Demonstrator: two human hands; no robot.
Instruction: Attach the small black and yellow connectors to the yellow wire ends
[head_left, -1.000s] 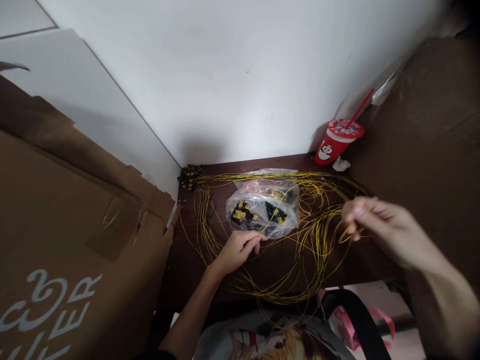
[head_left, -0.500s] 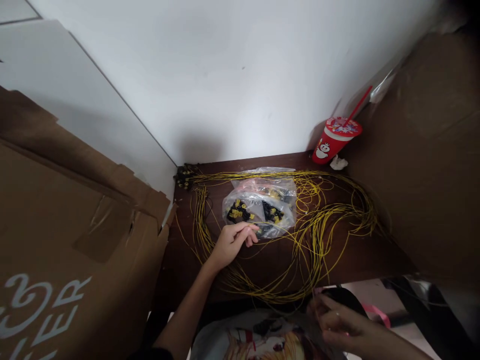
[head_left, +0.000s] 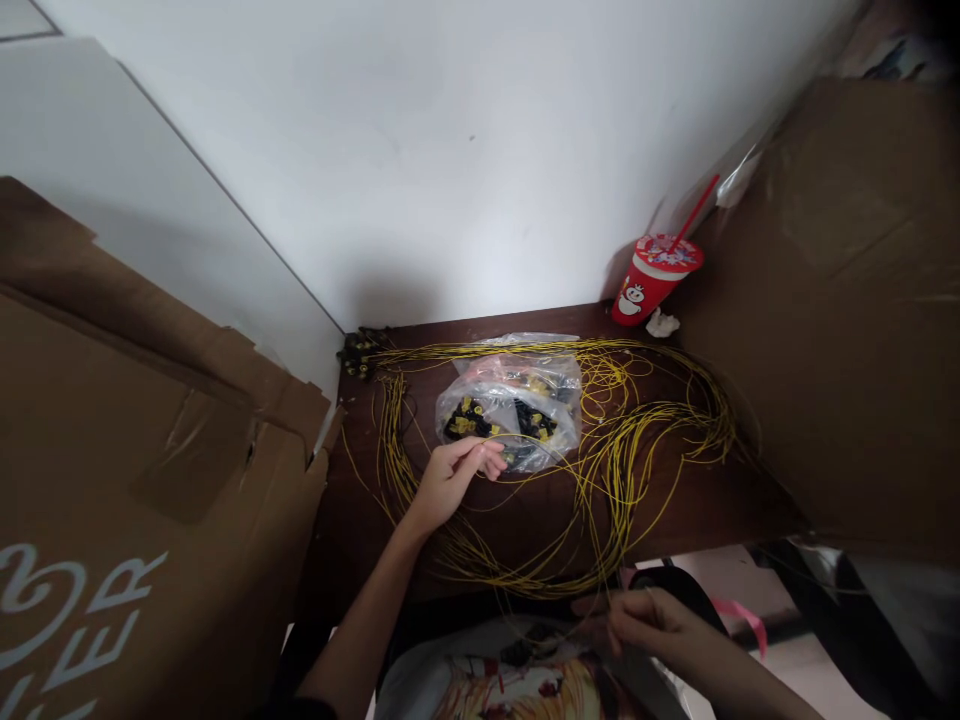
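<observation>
From my seat I see the left hand point(head_left: 450, 478) resting on the dark counter point(head_left: 540, 515), its fingers point(head_left: 480, 458) drawn together at the near edge of the clear plastic bag point(head_left: 510, 405) of black and yellow connectors; they seem to pinch something small there, but I cannot tell what. The right hand point(head_left: 652, 625) sits low, off the counter's front edge and close to the body, fingers closed on a thin yellow wire point(head_left: 600, 590) that runs up into the big loose coil of yellow wires point(head_left: 645, 440) spread around the bag. To my eye the step in hand is drawing one wire free of the tangle, so I would pull slowly along the strand's own line, keep the left hand steady as an anchor, and stop if neighbouring loops begin to lift. A bunch of wire ends with dark connectors point(head_left: 358, 352) lies at the back left corner. A red cup point(head_left: 651, 285) with a straw stands at the back right, near the coil's edge, and a hard tug could drag loops against it.
</observation>
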